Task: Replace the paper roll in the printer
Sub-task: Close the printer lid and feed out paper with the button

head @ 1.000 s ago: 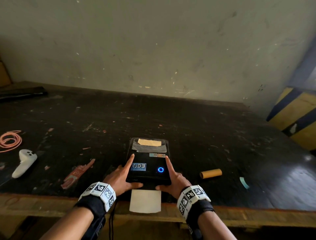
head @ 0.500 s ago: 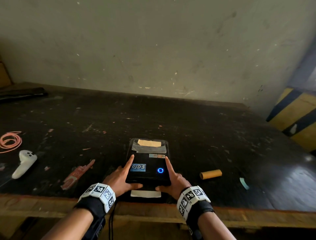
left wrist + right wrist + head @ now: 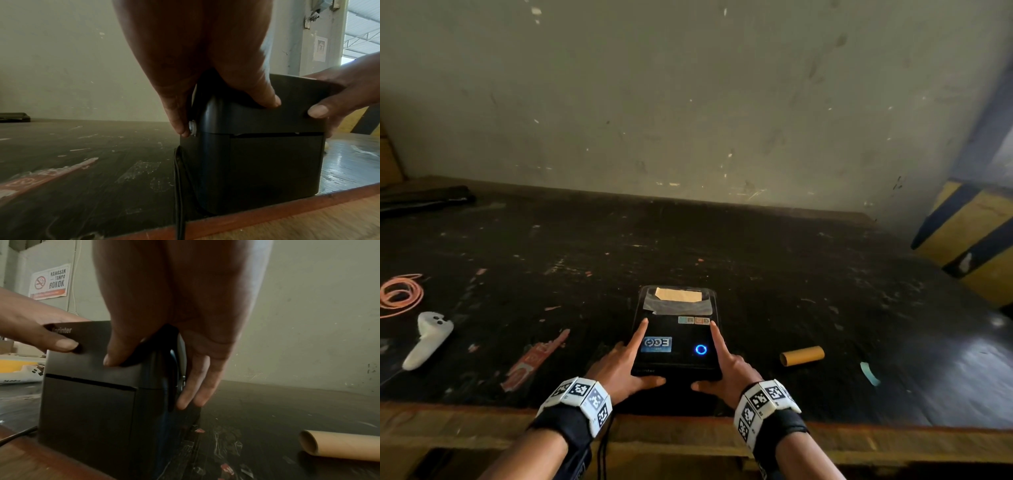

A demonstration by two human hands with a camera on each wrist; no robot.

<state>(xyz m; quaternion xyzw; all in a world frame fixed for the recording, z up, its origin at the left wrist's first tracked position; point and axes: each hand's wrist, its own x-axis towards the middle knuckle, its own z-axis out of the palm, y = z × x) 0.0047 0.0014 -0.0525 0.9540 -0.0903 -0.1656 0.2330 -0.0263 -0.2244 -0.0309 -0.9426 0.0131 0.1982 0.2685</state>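
The black printer [image 3: 674, 342] stands at the table's near edge with its lid down and a blue ring light [image 3: 701, 349] lit. My left hand [image 3: 619, 366] lies on its left side, index finger straight along the top and thumb on the front edge. My right hand [image 3: 726, 370] mirrors it on the right side. In the left wrist view, fingers [image 3: 180, 120] reach down to a white side button [image 3: 193, 128]. No paper shows at the front slot [image 3: 277, 134]. An empty cardboard core [image 3: 802, 355] lies right of the printer.
A white controller [image 3: 428, 337] and a pink cable coil [image 3: 399, 294] lie far left. A red strip [image 3: 534, 359] sits left of the printer, a teal scrap [image 3: 868, 373] at the right. A black cable [image 3: 179, 194] drops over the wooden table edge [image 3: 688, 431].
The white paper that stuck out of the printer's front a second ago has drawn back in and is gone from view. Both hands have stayed in place.
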